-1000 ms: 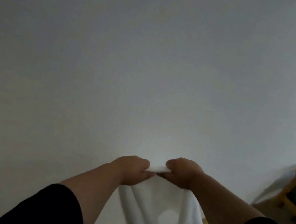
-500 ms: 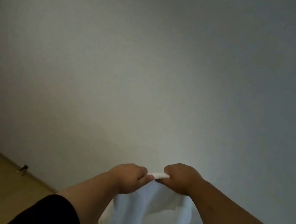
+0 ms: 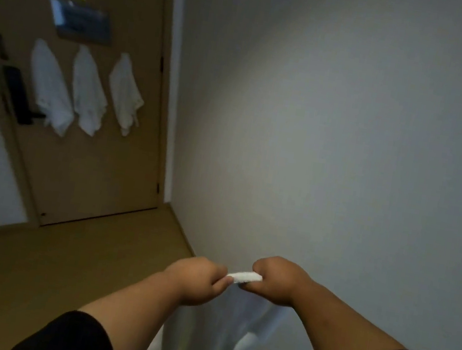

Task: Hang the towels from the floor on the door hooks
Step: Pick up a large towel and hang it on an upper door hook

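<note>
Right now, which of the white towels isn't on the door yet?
The towel gripped by the left hand and right hand; the other three hang on the door.

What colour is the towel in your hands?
White, plain. The towel shows best in the head view, stretched between both hands.

Held towel (image 3: pixel 244 276): plain white, no pattern. Three hung towels (image 3: pixel 88 90) on door: white, plain. Door (image 3: pixel 98 170): flat tan-brown. Plaque (image 3: pixel 80 21) near door's top edge: dark grey, pale glare. Door handle (image 3: pixel 18 93): black. Wall (image 3: pixel 350 132): off-white grey. Floor (image 3: pixel 46 261): yellowish wood tone. Sleeves (image 3: pixel 70 336): black.
</note>
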